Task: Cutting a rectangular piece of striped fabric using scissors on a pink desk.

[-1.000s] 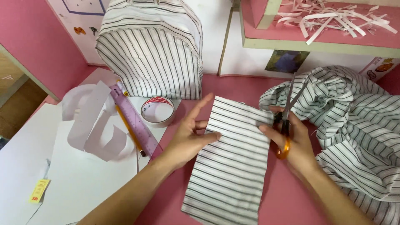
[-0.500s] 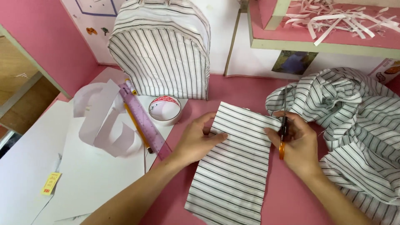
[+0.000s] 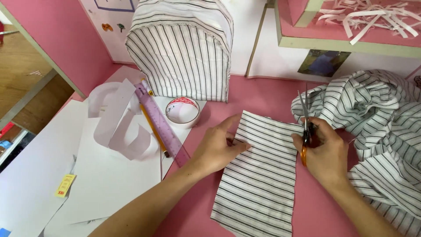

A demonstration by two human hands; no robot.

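While the striped fabric piece (image 3: 258, 175) lay flat on the pink table (image 3: 272, 94), its long axis ran from the far edge back toward the person, slightly slanted. The left hand (image 3: 217, 149) pressed on the piece's upper left part, fingers spread and flat on the cloth, clamping nothing. The right hand (image 3: 326, 153) sat at the piece's upper right edge, fingers curled tight through the orange handles of the scissors (image 3: 305, 127); the blades pointed away and looked nearly shut, though the view was too fine to be sure. So the cloth lay just left of the blades, the right hand nearer the cut edge. Right of the piece sat a bunched striped shirt (image 3: 377, 123). Left of it lay a tape roll (image 3: 183, 111), a purple ruler (image 3: 161, 125), a pencil (image 3: 153, 129) and white paper sheets (image 3: 101, 175). Beyond it stood a fabric-covered box (image 3: 182, 52); its contents were hidden.
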